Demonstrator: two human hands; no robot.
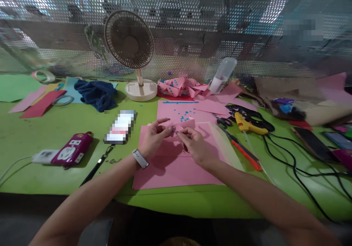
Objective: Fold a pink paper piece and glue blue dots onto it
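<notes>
Over a stack of pink paper sheets [176, 170] my two hands meet fingertip to fingertip. My left hand [155, 137] is closed in a pinch on a folded pink paper piece [188, 123], which stands up behind the fingers. A tiny blue spot shows at the left thumb tip. My right hand [192, 143] is also pinched, its thumb and forefinger almost at the left thumb; whatever lies between them is too small to make out. Just beyond, small blue dots [187, 113] and a thin blue strip [180, 102] lie on another pink sheet.
Folded pink pieces with blue dots [178, 86] are heaped at the back, between a fan [140, 91] and a clear bottle [224, 75]. Rightward lie scissors [224, 121], an orange cutter [247, 156], a yellow glue gun [249, 125] and cables. A phone [120, 126] and purple power bank [73, 148] lie left.
</notes>
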